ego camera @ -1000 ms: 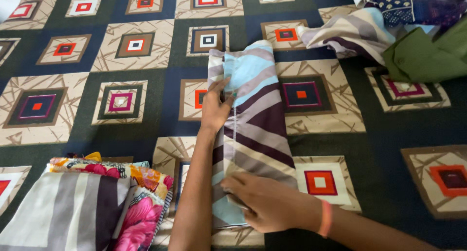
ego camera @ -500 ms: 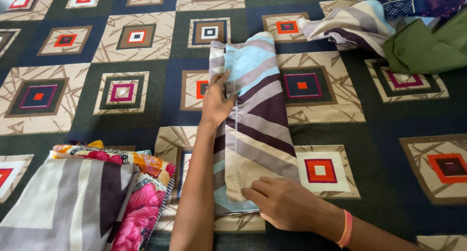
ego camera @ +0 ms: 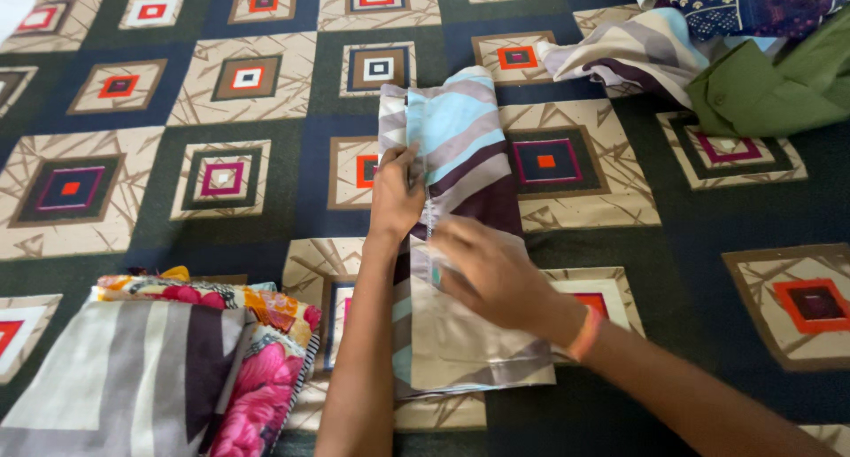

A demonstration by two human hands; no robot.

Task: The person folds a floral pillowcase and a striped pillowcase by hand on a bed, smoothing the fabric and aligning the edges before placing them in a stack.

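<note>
L hand (ego camera: 396, 200) flat, fingers together, on left edge of folded striped grey-blue-maroon cloth (ego camera: 460, 156). R hand (ego camera: 489, 267) spread flat mid-cloth. Open patterned bedspread (ego camera: 177, 112) to the left.

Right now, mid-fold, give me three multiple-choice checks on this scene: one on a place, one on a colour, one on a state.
1. Where is the stack of folded cloths?
A. lower left of the bedspread
B. top right
C. under the right hand

2. What colour is the band on the right wrist?
A. green
B. orange-pink
C. black

3. How does the left hand meet the striped cloth?
A. lifts it clear of the bedspread
B. lies flat on its left edge
C. stays apart from it

Answers:
1 A: the stack sits at the lower left of the patterned bedspread, beside the left forearm.
2 B: the band shows orange-pink.
3 B: the left hand lies pressed on the cloth's left edge, while the right hand lies on its middle.
</note>
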